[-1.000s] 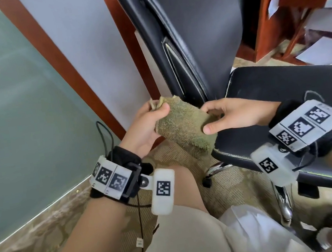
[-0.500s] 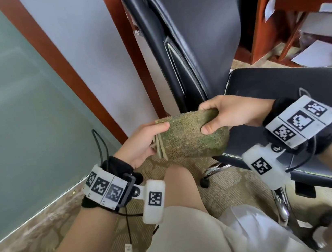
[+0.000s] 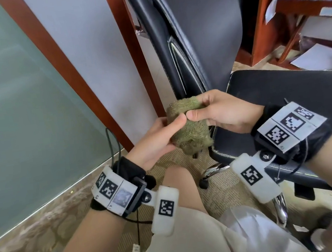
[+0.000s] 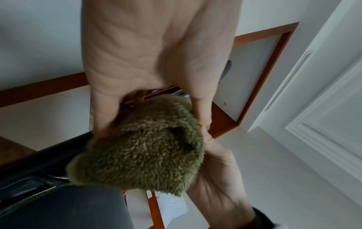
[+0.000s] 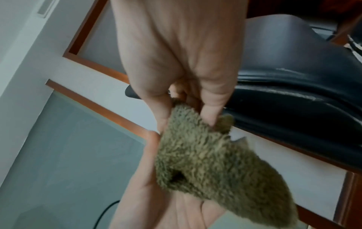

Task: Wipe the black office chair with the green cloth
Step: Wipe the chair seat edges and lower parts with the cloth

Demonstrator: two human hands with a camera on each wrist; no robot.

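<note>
A fuzzy green cloth [image 3: 189,129] is bunched into a thick fold between both hands, just left of the black office chair's seat [image 3: 284,92]. My left hand [image 3: 158,139] holds it from below and the left, thumb pressed on top. My right hand [image 3: 212,110] pinches its upper right part, thumb tip almost meeting the left thumb. The chair's backrest [image 3: 195,25] rises behind the cloth. In the left wrist view the cloth [image 4: 145,147] fills the space past my left fingers [image 4: 103,117]. The right wrist view shows the cloth [image 5: 205,162] pinched by my right fingers [image 5: 211,114].
A frosted glass panel [image 3: 8,105] with a red-brown wooden frame [image 3: 62,63] stands at the left. Wooden furniture [image 3: 262,12] with white sheets is at the back right. My knee [image 3: 182,187] is below the hands, and the chair's chrome base [image 3: 214,170] sits on patterned carpet.
The cloth was spread wide between the hands half a second ago. Both hands have come together and the cloth is now folded into a compact bundle.
</note>
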